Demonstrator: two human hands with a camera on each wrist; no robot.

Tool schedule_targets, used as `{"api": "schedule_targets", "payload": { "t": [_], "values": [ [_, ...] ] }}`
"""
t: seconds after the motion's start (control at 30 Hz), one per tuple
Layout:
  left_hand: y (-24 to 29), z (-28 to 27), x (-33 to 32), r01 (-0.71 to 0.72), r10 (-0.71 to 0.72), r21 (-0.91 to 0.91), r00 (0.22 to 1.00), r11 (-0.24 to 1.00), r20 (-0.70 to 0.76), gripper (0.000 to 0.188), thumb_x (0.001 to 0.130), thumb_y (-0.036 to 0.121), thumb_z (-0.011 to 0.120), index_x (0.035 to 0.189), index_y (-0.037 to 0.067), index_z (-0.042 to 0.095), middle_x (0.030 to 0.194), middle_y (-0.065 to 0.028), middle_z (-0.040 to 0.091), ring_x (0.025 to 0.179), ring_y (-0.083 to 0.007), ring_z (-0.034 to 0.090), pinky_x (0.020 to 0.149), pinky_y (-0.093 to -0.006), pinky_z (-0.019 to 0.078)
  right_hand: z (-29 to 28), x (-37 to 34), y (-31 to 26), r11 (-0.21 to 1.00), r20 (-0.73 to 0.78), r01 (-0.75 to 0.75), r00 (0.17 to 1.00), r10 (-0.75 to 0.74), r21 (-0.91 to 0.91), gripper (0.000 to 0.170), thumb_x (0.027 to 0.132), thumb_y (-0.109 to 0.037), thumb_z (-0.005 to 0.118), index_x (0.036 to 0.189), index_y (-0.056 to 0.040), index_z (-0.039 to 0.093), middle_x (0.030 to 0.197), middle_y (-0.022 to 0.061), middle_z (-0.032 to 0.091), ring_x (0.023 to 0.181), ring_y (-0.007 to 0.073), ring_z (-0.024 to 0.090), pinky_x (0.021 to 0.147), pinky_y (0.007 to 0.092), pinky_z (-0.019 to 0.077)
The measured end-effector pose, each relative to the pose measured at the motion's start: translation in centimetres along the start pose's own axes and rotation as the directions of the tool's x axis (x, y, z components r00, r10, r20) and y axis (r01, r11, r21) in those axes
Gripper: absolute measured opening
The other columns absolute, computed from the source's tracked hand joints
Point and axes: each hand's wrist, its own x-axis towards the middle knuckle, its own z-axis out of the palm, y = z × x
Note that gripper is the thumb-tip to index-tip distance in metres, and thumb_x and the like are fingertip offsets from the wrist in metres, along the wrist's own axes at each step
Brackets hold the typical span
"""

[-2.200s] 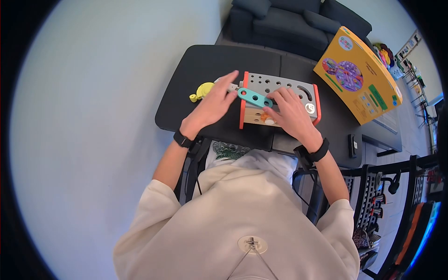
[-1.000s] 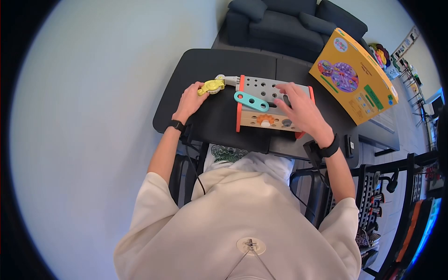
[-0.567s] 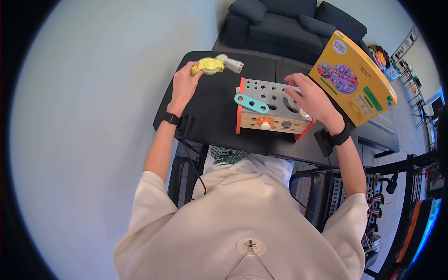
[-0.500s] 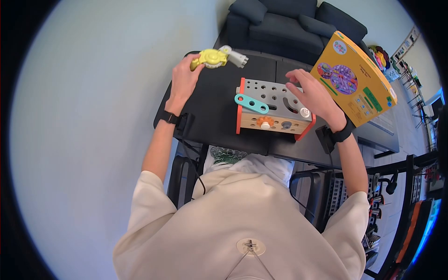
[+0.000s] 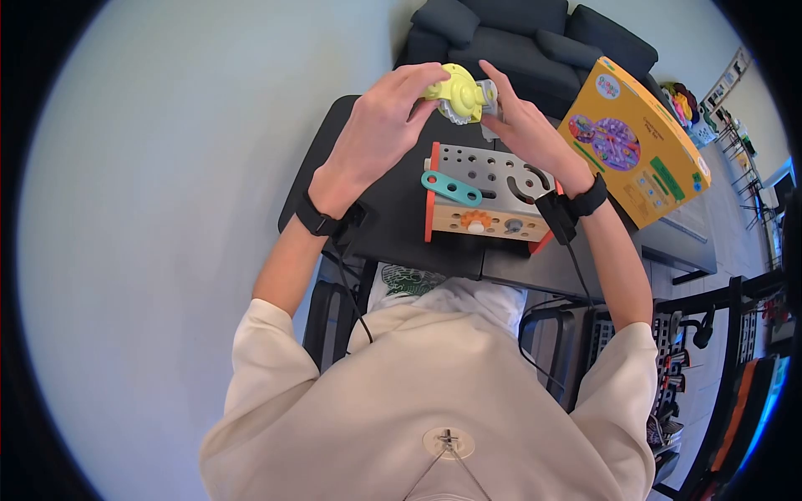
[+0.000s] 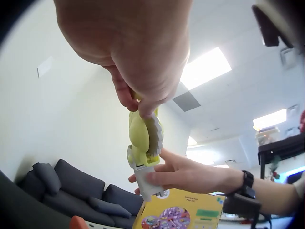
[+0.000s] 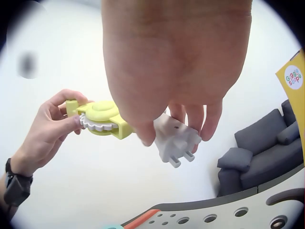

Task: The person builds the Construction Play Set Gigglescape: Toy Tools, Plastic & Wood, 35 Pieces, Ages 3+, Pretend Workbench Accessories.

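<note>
The yellow toy with a white toothed wheel is held up above the far side of the table. My left hand pinches its yellow end between thumb and fingers. At the other end, my right hand grips the grey pronged part, whose prongs point away from the yellow body in the right wrist view. Below the hands stands the toy workbench, with a teal strip lying on its top left and an orange gear on its front.
The black table carries the workbench. A large yellow box stands tilted at the right. Behind the table is a dark sofa, and a pale wall rises at the left. Cables hang from both wrist cameras.
The yellow toy was lifted away from the workbench's left side and carried up and right by my left hand. My right hand left the workbench and took hold of the grey part.
</note>
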Motion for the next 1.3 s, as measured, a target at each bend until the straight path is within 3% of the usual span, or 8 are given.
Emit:
{"api": "schedule_targets", "payload": {
  "t": [0.17,0.23,0.37,0.43,0.67,0.77,0.93,1.3],
  "values": [
    [1.0,0.5,-0.7,0.001,-0.001,-0.08,1.0,0.997,0.0,0.066,0.091,0.009,0.082,0.15,0.011,0.051,0.142,-0.0136,0.065,0.125,-0.0347,0.065,0.106,-0.042,0.0541,0.3,0.3,-0.5,0.997,0.09,-0.066,0.994,0.063,0.035,0.056,0.105,-0.014,0.061,0.154,-0.0142,0.035,0.105,0.024,0.073,0.094,0.0402,0.073,0.082,0.0487,0.0534],
    [0.7,1.1,-1.1,-0.126,0.13,0.182,0.991,0.975,-0.008,0.076,0.089,0.01,0.084,0.155,0.01,0.044,0.145,-0.0148,0.063,0.132,-0.0352,0.061,0.109,-0.0437,0.0514,0.5,0.5,-0.7,0.995,0.109,-0.086,0.991,0.081,0.041,0.053,0.105,-0.014,0.061,0.152,-0.013,0.036,0.104,0.0234,0.073,0.094,0.0401,0.073,0.082,0.0478,0.0538],
    [-0.2,1.2,-1.4,-0.17,0.172,0.218,0.985,0.961,0.007,0.072,0.093,0.008,0.079,0.156,0.009,0.042,0.146,-0.0146,0.063,0.132,-0.0353,0.062,0.111,-0.044,0.0508,1.5,1.0,0.1,0.99,0.138,-0.118,0.985,0.107,0.075,0.052,0.104,-0.016,0.062,0.15,-0.0119,0.037,0.107,0.0227,0.073,0.096,0.0396,0.073,0.083,0.0475,0.0548],
    [0.0,0.9,-1.6,-0.061,0.066,-0.106,0.997,0.992,0.035,0.064,0.1,0.002,0.068,0.156,0.008,0.039,0.148,-0.0149,0.062,0.132,-0.036,0.063,0.113,-0.0438,0.0493,2.4,1.3,1.2,0.989,0.142,-0.112,0.985,0.097,0.1,0.052,0.105,-0.017,0.062,0.15,-0.012,0.037,0.112,0.0227,0.073,0.1,0.0395,0.073,0.086,0.0474,0.0549],
    [-0.1,1.6,-0.3,-0.064,0.025,-0.251,0.988,0.966,-0.154,0.051,0.107,-0.001,0.051,0.156,0.007,0.038,0.146,-0.012,0.065,0.137,-0.0282,0.061,0.115,-0.0408,0.0465,4.9,1.6,2.1,0.954,0.152,-0.101,0.987,0.06,0.283,0.057,0.106,-0.018,0.062,0.151,-0.0102,0.028,0.126,0.0259,0.068,0.117,0.0383,0.069,0.101,0.046,0.052],
    [-1.4,1.9,-0.7,0.069,-0.142,-0.424,0.979,0.903,-0.145,0.041,0.112,0.007,0.046,0.153,0.006,0.044,0.146,-0.0098,0.065,0.137,-0.0244,0.06,0.117,-0.0386,0.044,5.6,1.4,2.3,0.957,0.167,-0.104,0.984,0.059,0.271,0.058,0.106,-0.016,0.062,0.151,-0.0097,0.025,0.127,0.0262,0.067,0.117,0.0374,0.069,0.102,0.0457,0.0519],
    [-2.8,2.7,-2.0,0.294,-0.296,-0.47,0.953,0.832,0.072,0.041,0.117,0.026,0.038,0.144,0.005,0.06,0.143,-0.0091,0.067,0.133,-0.0229,0.061,0.118,-0.038,0.041,5.7,0.9,2.1,0.952,0.187,-0.101,0.981,0.047,0.288,0.057,0.106,-0.013,0.06,0.15,-0.0098,0.025,0.127,0.0253,0.068,0.117,0.0365,0.069,0.103,0.0449,0.0518],
    [-2.7,3.5,-1.5,0.466,-0.303,-0.535,0.88,0.705,0.367,0.044,0.117,0.034,0.043,0.139,0.005,0.067,0.128,-0.0064,0.071,0.113,-0.015,0.066,0.103,-0.0293,0.051,6.0,1.0,2.3,0.952,0.192,-0.08,0.981,0.023,0.296,0.054,0.102,-0.008,0.064,0.144,-0.0073,0.031,0.122,0.0243,0.069,0.114,0.0381,0.07,0.098,0.0462,0.0532]
  ]
}}
